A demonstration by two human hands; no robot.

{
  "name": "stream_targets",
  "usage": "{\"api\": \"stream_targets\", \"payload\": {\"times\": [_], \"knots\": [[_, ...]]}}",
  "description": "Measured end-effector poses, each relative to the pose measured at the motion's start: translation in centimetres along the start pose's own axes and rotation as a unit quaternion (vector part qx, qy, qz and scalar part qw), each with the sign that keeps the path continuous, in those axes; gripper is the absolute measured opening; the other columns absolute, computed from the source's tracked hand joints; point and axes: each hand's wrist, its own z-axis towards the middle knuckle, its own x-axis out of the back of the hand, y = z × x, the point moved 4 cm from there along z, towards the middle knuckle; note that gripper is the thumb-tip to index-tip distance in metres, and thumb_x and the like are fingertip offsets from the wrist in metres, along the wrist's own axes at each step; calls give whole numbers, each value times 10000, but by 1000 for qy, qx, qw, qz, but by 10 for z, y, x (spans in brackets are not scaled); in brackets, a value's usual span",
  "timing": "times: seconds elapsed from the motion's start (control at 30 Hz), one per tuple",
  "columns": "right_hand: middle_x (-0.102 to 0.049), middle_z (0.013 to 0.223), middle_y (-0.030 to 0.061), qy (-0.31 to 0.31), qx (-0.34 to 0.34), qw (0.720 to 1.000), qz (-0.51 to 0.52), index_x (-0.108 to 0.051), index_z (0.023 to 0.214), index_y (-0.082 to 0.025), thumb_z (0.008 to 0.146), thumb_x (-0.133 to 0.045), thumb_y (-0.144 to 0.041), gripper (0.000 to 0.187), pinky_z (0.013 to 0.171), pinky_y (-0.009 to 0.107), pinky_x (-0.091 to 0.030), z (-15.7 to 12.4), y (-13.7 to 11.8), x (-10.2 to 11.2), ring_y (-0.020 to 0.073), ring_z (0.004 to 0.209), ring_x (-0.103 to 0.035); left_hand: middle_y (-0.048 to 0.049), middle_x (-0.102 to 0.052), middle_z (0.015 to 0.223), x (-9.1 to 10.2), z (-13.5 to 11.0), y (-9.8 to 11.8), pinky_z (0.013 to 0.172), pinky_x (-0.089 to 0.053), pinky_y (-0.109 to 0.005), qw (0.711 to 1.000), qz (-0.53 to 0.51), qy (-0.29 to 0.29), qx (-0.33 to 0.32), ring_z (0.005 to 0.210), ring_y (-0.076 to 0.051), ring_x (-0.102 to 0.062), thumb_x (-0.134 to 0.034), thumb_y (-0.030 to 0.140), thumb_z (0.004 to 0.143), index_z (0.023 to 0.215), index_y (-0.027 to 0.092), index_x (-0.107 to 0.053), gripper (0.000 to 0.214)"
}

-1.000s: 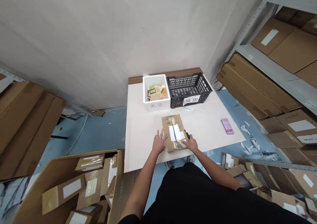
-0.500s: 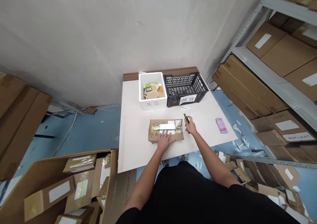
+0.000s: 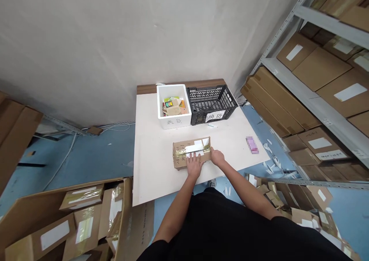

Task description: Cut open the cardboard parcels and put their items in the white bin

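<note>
A taped cardboard box (image 3: 181,161) with handwriting and white labels lies on the white table. My left hand (image 3: 194,166) rests flat on its top near the front side, fingers spread. At the right end of the box, my right hand (image 3: 217,157) is closed against the taped edge. The utility knife that this hand held half a second ago is hidden by the fingers now. Clear tape runs lengthwise over the box top, under a white label (image 3: 193,148).
Behind the box stand a white foam bin (image 3: 175,121) holding small packets and a black plastic crate (image 3: 198,118). A blurred pink item (image 3: 252,145) lies at the table's right. A large carton (image 3: 128,215) of parcels is at lower left; shelves (image 3: 311,99) of boxes stand right.
My right hand has moved left and slightly down, from beside the box to its right end, and the knife has gone out of sight. The box has turned slightly under my left hand.
</note>
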Motion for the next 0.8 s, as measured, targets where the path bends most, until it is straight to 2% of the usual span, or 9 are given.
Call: {"api": "stream_targets", "payload": {"times": [0.2,0.43,0.6,0.7,0.8], "knots": [[-704,1236,216,-11,-6,1000,7,-357,1577,-153,972,-535,-155,631,859,350,-501,-11,2,-9,311,1153,-687,-123,-452,1634,-4,-1,1,1257,-231,-567,1000,-5,-7,1,1529,-370,-347,-399,612,1033,1570,266,-495,645],[-704,1220,203,-12,1,1000,5,-474,1475,-183,940,-570,-160,544,803,347,-519,-14,18,-9,319,1110,-703,-127,-443,1640,-7,0,6,1255,-207,-592,999,-21,-39,-10,1534,-376,-333,-374,612,1035,1569,263,-495,650],[-715,1194,186,-27,-10,999,18,-455,1500,-209,902,-566,-125,614,774,331,-516,-26,34,-25,309,1067,-720,-133,-453,1632,-8,1,8,1251,-208,-592,998,-23,-53,-15,1531,-383,-332,-365,623,1031,1567,263,-497,660],[-722,1188,184,2,-9,1000,16,-458,1499,-211,926,-523,-132,582,784,326,-501,-31,38,-28,307,1077,-713,-134,-457,1629,-7,1,8,1237,-226,-600,998,-14,-49,-22,1522,-386,-341,-348,631,1032,1570,271,-493,663],[-728,1190,176,53,-12,998,21,-402,1541,-223,970,-462,-152,578,813,331,-488,-27,35,-22,294,1063,-711,-132,-451,1634,-6,0,8,1228,-233,-604,999,-2,-40,-28,1519,-382,-344,-320,632,1038,1575,280,-484,664]]}}
